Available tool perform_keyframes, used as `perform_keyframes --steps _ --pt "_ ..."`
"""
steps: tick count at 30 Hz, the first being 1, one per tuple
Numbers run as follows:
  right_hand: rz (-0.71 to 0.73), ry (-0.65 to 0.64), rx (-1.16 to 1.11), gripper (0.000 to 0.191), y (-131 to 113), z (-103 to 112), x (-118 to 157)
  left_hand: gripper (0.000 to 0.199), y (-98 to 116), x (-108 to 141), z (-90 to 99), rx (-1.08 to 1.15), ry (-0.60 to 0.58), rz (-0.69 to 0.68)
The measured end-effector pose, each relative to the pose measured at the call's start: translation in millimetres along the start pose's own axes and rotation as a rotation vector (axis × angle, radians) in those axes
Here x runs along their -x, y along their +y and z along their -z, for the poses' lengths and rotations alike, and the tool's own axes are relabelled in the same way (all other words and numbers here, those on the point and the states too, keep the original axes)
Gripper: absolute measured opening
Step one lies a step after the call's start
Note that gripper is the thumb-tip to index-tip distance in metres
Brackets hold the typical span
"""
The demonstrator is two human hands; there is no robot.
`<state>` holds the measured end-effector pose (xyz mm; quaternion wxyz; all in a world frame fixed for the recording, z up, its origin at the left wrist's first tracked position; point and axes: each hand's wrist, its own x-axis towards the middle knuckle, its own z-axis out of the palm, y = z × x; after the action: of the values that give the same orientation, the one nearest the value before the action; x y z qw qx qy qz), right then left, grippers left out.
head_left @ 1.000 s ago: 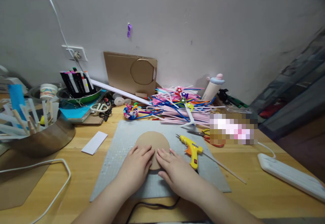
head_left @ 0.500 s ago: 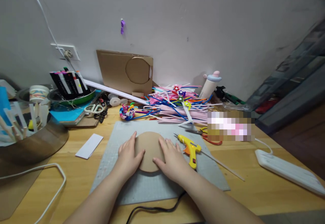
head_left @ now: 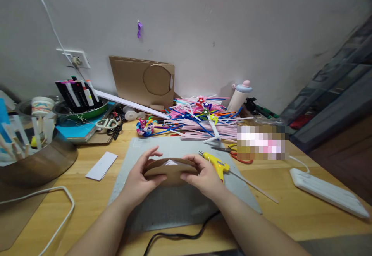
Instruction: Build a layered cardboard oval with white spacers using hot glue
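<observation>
Both hands are on a round brown cardboard piece, tilted up off the grey mat. It looks like two discs, one behind the other, with folded white paper showing in the gap at the top. My left hand grips the left side, thumb on the near face and some fingers raised behind. On the right side, my right hand pinches the edge between thumb and fingers. A yellow glue gun lies just beyond my right hand, partly hidden by it.
Pliers, pipe cleaners and a bottle lie or stand behind the mat. A white power strip is at right. A folded white paper, scissors and a metal pot are at left. A black cable crosses in front.
The cardboard lay flat on the mat under both hands; now it is lifted and tilted, held by its sides. White paper has come into view between its layers.
</observation>
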<state>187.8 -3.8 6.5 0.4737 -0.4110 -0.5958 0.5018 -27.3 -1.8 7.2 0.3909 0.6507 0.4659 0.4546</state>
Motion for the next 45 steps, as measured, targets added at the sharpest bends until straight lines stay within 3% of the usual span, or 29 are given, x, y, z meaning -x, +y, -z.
perform_keyframes --steps 3,7,23,28,32,38,45 --pt "0.004 -0.039 0.026 0.030 -1.9 -0.7 0.2 0.045 5.4 0.2 0.4 0.011 -0.087 0.086" --pt "0.015 -0.052 0.029 0.022 1.4 -4.3 0.0 0.023 4.7 1.8 -4.1 0.002 -0.093 0.083" --pt "0.032 -0.038 0.009 0.025 2.6 -3.8 1.9 0.023 6.4 4.9 -9.5 0.071 -0.050 0.095" --pt "0.039 0.074 -0.072 0.039 2.2 -6.8 4.6 0.036 9.1 5.1 -13.6 0.145 0.079 0.174" --pt "0.007 0.160 -0.165 0.049 7.6 -8.1 1.4 0.048 4.8 -3.4 -8.5 0.243 0.216 0.312" --pt "-0.024 0.176 -0.133 0.050 18.1 -4.5 -3.3 0.038 -15.0 -16.1 -1.5 0.382 0.356 0.569" --pt "0.097 0.130 -0.003 0.040 24.3 -10.2 2.5 0.048 -28.1 -21.8 -2.9 0.455 0.454 0.553"
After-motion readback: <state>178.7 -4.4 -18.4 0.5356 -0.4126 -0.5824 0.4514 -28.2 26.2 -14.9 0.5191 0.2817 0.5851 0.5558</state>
